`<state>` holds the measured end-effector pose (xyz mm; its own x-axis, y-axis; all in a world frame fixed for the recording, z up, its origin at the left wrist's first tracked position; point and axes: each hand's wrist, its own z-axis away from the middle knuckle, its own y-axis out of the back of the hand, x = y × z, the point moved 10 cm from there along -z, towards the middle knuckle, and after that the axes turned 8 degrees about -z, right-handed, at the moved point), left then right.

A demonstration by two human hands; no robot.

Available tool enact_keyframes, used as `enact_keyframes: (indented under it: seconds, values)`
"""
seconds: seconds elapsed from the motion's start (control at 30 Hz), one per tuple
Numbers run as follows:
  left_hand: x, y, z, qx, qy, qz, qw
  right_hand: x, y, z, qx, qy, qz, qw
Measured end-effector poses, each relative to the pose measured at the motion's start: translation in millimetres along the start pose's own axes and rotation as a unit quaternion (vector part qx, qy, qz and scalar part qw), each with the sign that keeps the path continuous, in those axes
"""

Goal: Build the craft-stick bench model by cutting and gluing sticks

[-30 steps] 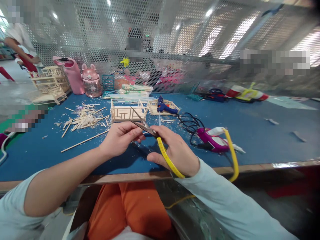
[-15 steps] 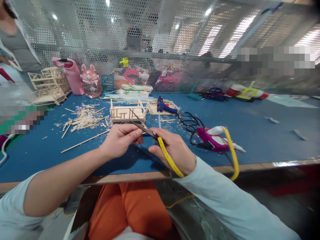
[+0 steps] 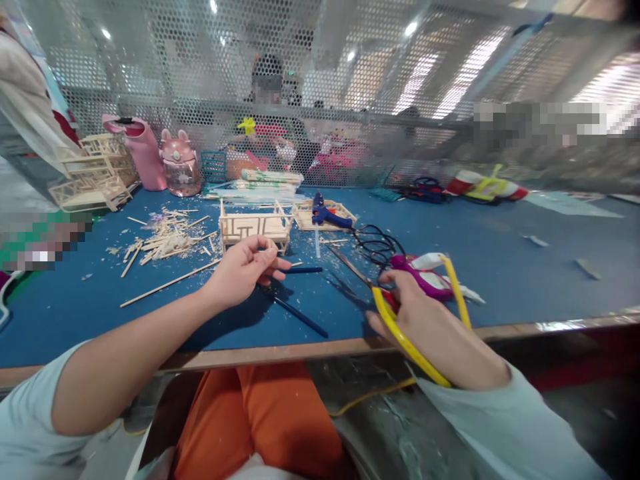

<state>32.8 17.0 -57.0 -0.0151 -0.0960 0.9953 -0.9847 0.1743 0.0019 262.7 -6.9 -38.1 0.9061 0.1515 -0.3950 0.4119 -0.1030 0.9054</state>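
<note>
My left hand (image 3: 246, 268) is closed in a pinch above the table, just in front of a small wooden stick model (image 3: 256, 225). A tiny pale piece seems to be between its fingertips, too small to name. To the right, my right hand (image 3: 425, 320) grips a pair of scissors (image 3: 354, 268) with yellow-wrapped handles; the blades point away and left, close to the table. Partly under my left hand lies a dark blue two-armed tool (image 3: 301, 316), its joint hidden.
A blue glue gun (image 3: 330, 215) rests on a second stick frame. Black cord (image 3: 377, 245) and a purple-and-white tool (image 3: 433, 283) lie near my right hand. Stick offcuts (image 3: 167, 239) are heaped left. Bottles (image 3: 181, 167) and a larger stick model (image 3: 95, 180) stand at the back left.
My right hand has carried the scissors away from my left hand, rightward and down toward the table. The dark blue tool now shows more. My left hand stays pinched nearly in place.
</note>
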Motion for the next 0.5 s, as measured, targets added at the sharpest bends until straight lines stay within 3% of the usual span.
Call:
enact_keyframes:
  seconds: [0.1, 0.27, 0.37, 0.5]
  values:
    - [-3.5, 1.1, 0.7, 0.002, 0.014, -0.062, 0.998, 25.7, -12.4, 1.3, -0.052, -0.074, 0.071, 0.993]
    - [-1.6, 3.6, -0.6, 0.01, -0.014, -0.18, 0.984, 17.9, -28.2, -33.5, -0.068, -0.104, 0.196, 0.973]
    - [-3.8, 6.3, -2.9, 0.022, -0.012, -0.153, 0.988, 6.0, -41.8, -60.2, -0.125, -0.031, 0.205, 0.97]
    - [-6.9, 6.2, -4.2, 0.018, 0.003, -0.124, 0.992, -22.9, -39.3, -76.5, -0.169, 0.16, 0.194, 0.953]
